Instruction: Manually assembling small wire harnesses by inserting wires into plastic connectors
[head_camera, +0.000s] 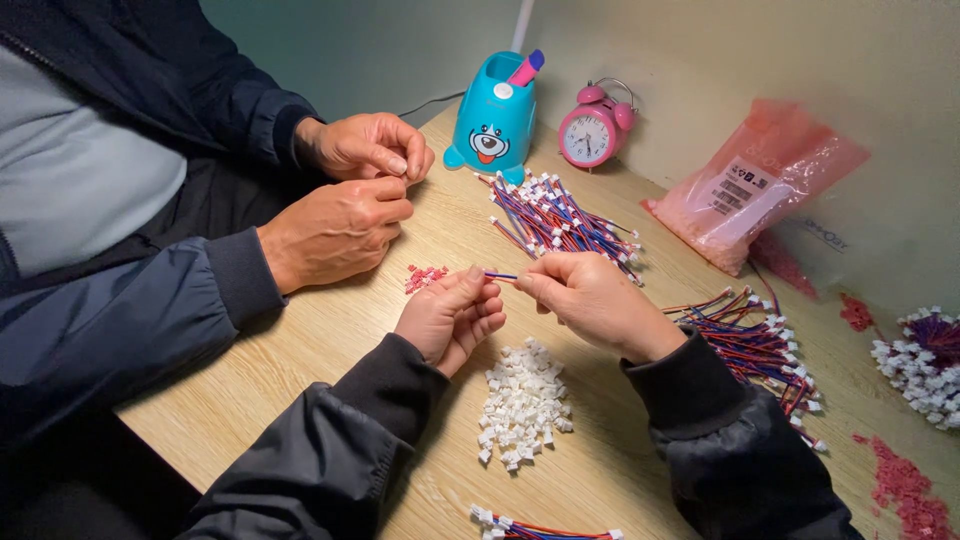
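we are holding a thin red-and-blue wire lead (503, 276) above the bench (330, 340), its long axis lying level, pointing left to right between our hands. our left hand (452, 317) and right hand (590, 298) are both pinching it with fingers narrow. white connector housings (523, 403) are lying just below; a co-worker's hands (345, 200) are working beside a wire bundle (560, 220).
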